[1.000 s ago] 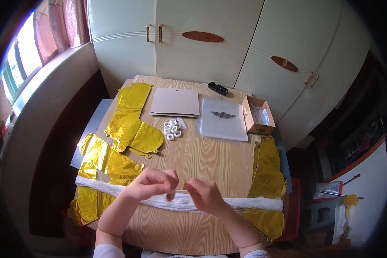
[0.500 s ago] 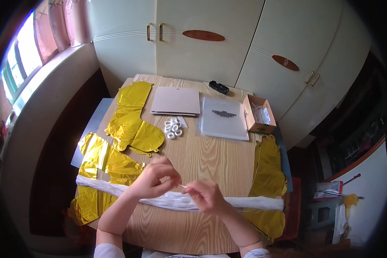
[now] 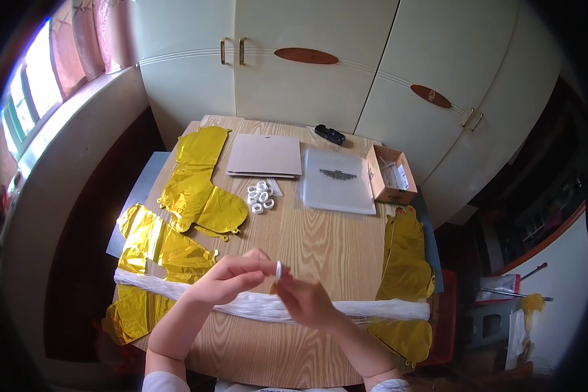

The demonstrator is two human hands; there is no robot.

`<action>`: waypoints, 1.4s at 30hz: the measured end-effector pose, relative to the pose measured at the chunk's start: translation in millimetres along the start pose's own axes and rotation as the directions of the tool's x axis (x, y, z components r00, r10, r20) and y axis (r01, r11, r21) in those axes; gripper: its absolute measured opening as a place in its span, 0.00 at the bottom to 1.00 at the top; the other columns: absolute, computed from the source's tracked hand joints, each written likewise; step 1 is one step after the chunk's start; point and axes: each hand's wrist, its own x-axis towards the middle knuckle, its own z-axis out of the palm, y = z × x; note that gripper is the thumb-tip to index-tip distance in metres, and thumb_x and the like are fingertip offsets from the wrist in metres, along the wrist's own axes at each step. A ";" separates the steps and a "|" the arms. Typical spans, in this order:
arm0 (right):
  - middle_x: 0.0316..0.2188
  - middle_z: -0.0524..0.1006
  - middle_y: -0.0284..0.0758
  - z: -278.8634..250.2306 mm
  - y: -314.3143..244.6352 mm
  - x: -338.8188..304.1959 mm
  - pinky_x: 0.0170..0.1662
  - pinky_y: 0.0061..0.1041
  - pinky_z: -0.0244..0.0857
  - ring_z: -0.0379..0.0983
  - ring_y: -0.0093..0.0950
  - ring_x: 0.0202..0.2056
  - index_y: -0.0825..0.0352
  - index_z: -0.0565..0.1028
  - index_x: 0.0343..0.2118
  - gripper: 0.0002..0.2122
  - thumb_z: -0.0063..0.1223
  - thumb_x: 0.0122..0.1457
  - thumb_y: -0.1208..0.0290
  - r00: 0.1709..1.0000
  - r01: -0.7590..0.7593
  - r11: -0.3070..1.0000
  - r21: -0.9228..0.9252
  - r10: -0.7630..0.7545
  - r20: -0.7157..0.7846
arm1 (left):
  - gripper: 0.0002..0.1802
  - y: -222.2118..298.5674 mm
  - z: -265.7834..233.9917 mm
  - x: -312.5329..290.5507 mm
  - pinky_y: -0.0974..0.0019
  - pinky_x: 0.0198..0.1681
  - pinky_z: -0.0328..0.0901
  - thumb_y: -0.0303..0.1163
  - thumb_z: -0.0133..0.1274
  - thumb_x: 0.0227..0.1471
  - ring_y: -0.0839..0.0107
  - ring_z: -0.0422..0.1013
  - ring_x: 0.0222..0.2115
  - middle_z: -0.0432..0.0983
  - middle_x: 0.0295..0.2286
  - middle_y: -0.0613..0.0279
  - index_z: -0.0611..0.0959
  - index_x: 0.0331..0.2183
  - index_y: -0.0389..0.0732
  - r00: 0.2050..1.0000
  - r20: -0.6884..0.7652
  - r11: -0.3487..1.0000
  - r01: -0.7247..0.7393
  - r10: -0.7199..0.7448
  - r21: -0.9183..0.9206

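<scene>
Above the middle of the table, my left hand [image 3: 232,277] and my right hand [image 3: 307,300] meet at the fingertips. Between them is a small white loop [image 3: 279,270], seen edge-on at the left fingertips. The right fingers pinch close to its lower part and are partly hidden by the hand itself. Under both wrists a long bundle of white strands [image 3: 389,310] stretches across the table. Several similar white coiled loops [image 3: 260,196] lie in a cluster beyond my hands, beside a small clear bag [image 3: 276,188].
Gold foil sheets lie at the left [image 3: 199,183], lower left [image 3: 176,251] and right [image 3: 402,261] of the wooden table [image 3: 307,235]. Farther back are grey cardboard sheets [image 3: 264,155], clear plastic sleeves [image 3: 338,193], a black object [image 3: 330,134] and an open cardboard box [image 3: 392,195]. Cabinets [image 3: 307,85] stand behind.
The white piece between my fingers now shows as an upright loop instead of a short thin line. My right hand has turned, and my left fingers have straightened somewhat.
</scene>
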 end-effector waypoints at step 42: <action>0.21 0.72 0.29 -8.9 -3.1 9.8 0.19 0.17 0.57 0.65 0.17 0.18 0.65 0.75 0.27 0.04 0.59 0.48 0.78 0.943 0.026 0.993 -0.117 -0.063 -0.326 | 0.07 -15.0 2.5 -0.3 0.70 0.33 0.63 0.26 0.56 0.46 0.72 0.68 0.27 0.74 0.23 0.63 0.83 0.32 0.38 0.998 -0.041 0.924 -0.037 0.056 0.380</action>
